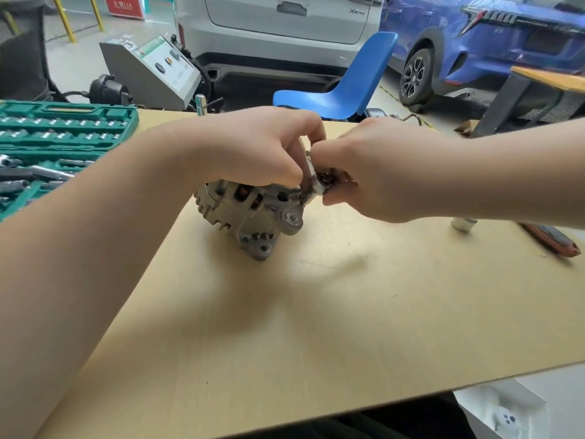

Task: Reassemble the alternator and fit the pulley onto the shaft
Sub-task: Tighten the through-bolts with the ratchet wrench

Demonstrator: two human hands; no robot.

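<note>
A grey cast alternator (247,217) lies on its side on the tan table (285,312), copper windings showing through its slots. My left hand (259,150) curls over its top and grips the housing near the front end. My right hand (376,172) comes in from the right and pinches a small metal part (319,185) against the alternator's front. I cannot tell whether that part is the pulley or a nut; my fingers hide most of it and the shaft.
An open green socket set (57,144) sits at the table's left edge with loose sockets and a ratchet. A silver socket (462,224) and an orange-handled tool (550,240) lie at the right. Behind the table stand a blue chair (348,87) and parked cars.
</note>
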